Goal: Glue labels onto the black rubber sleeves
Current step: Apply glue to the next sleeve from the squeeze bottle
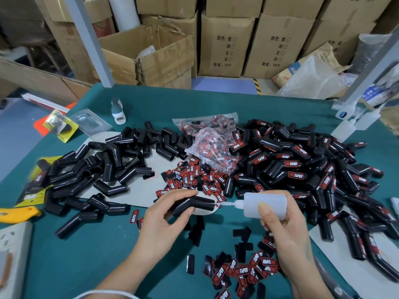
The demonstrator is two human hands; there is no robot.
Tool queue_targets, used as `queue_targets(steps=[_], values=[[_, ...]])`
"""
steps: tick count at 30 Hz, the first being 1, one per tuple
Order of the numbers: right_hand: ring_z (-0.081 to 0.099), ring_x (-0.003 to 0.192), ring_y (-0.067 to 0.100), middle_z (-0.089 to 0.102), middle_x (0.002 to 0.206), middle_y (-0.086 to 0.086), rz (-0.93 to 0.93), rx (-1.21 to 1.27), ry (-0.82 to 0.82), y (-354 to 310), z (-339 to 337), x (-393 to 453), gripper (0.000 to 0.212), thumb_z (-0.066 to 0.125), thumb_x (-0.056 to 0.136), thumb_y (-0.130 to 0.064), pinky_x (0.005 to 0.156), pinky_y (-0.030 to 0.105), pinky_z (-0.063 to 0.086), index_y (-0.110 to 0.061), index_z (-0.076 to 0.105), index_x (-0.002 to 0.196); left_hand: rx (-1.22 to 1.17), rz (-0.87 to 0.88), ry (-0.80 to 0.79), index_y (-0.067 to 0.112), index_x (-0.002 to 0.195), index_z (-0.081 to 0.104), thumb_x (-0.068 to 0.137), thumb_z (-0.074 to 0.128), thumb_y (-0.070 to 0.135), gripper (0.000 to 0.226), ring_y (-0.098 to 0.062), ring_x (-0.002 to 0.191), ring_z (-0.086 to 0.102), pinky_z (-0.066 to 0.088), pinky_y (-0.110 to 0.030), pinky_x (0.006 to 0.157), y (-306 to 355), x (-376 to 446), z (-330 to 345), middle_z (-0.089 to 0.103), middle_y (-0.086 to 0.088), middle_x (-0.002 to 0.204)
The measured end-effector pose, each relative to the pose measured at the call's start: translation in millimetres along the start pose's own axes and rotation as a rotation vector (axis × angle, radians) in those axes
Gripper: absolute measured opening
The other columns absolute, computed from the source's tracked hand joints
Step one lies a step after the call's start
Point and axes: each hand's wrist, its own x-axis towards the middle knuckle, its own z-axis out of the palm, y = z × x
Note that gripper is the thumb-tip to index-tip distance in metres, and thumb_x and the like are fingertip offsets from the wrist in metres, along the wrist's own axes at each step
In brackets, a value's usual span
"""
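Green table [64, 266] w/ black sleeves [90, 169], loose labels [194, 178], grey mat [138, 193].

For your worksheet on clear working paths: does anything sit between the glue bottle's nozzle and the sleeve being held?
Nothing visible does. The glue bottle nozzle points straight at the sleeve, its tip at the sleeve's end.

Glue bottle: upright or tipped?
Tipped. The bottle lies sideways in the right hand, nozzle pointing left at the sleeve.
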Motion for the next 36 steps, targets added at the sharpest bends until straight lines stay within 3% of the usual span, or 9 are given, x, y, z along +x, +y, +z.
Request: queue_targets(steps=[25,36], values=[[0.059,0.071,0.006,0.069,0.091,-0.002,-0.010,-0.005,-0.008,-0.6,-0.6,-0.8,0.032,0.068,0.087,-0.056,0.062,0.016,0.050,-0.031,0.068,0.108,-0.003,0.028,0.001,0.027,0.115,0.076,0.089,0.074,-0.008,0.043,-0.015,0.123,0.065,0.045,-0.020,0.106,-0.4,-1.0,0.0,0.073,0.012,0.122],[0.061,0.075,0.006,0.070,0.094,-0.001,0.006,0.006,0.013,-1.4,0.5,-0.6,0.048,0.070,0.085,-0.067,0.066,0.016,0.050,-0.027,0.067,0.111,0.007,0.058,0.004,0.034,0.117,0.074,0.089,0.074,-0.008,0.051,-0.017,0.123,0.065,0.045,-0.021,0.106,-2.2,-0.4,0.6,0.072,0.010,0.122]])
